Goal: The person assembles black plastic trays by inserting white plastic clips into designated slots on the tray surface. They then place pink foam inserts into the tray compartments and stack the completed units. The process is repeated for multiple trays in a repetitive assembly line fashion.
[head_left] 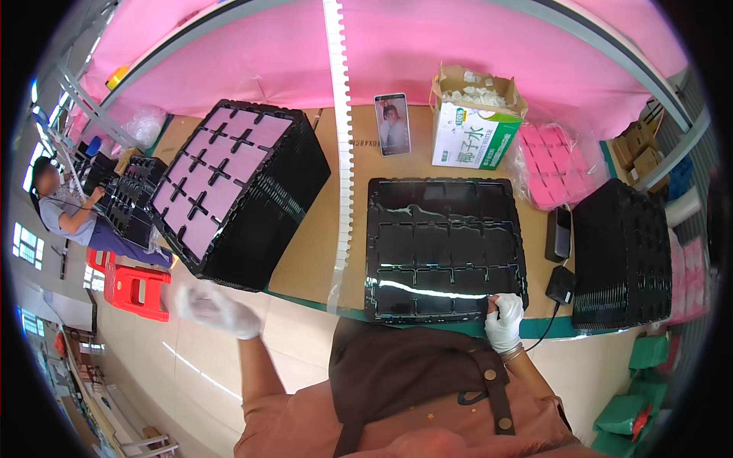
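Right fingers [509,307] pinch a glossy, gridded plastic tray [447,248] — whether blurred left fingers [200,300] spread, I cannot tell.

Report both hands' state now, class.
Left hand: blurred; open or closed cannot be told.
Right hand: curled at a corner of the black tray; grip unclear.

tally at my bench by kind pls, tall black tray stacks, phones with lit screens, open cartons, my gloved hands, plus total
Tall black tray stacks: 2
Lit phone: 1
Open carton: 1
Gloved hands: 2
Total: 6
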### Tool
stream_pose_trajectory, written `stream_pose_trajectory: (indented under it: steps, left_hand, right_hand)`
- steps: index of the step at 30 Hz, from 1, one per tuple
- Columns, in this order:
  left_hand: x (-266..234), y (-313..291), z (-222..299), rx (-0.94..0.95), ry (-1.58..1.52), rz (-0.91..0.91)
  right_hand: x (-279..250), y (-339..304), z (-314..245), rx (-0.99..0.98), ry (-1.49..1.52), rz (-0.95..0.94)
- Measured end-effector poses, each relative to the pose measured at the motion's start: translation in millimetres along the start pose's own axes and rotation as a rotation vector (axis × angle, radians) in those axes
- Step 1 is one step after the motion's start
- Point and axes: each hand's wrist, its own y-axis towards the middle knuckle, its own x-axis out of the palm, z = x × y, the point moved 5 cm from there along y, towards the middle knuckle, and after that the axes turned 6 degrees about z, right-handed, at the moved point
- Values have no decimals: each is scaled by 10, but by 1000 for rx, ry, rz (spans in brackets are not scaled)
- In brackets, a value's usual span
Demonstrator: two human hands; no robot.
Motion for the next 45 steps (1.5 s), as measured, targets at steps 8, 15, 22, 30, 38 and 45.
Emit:
stream_pose_trajectory:
  steps: [8, 15, 22, 30, 38, 45]
  left_hand:
    - [1280, -1533, 208, -532, 30, -1233]
    - [1519, -1811, 110, -1047, -217, -1495]
    - [1401, -1658, 237, -1430, -511, -1055]
    - [1419, -1751, 355, -1524, -530, -933]
    - [1505, -1789, 291, -1654, -504, -844]
    - [1443, -2195, 547, -1753, -646, -1079]
  right_hand:
    - [843, 693, -649, 190, 477, -514]
    - [2004, 944, -1176, 660, 678, -691]
    - [2234, 860, -1467, 1158, 1181, -737]
    - [2263, 767, -1430, 1310, 1415, -644]
    - [1685, 1415, -1371, 91, 691, -254]
    - [2465, 2322, -474, -10, 125, -669]
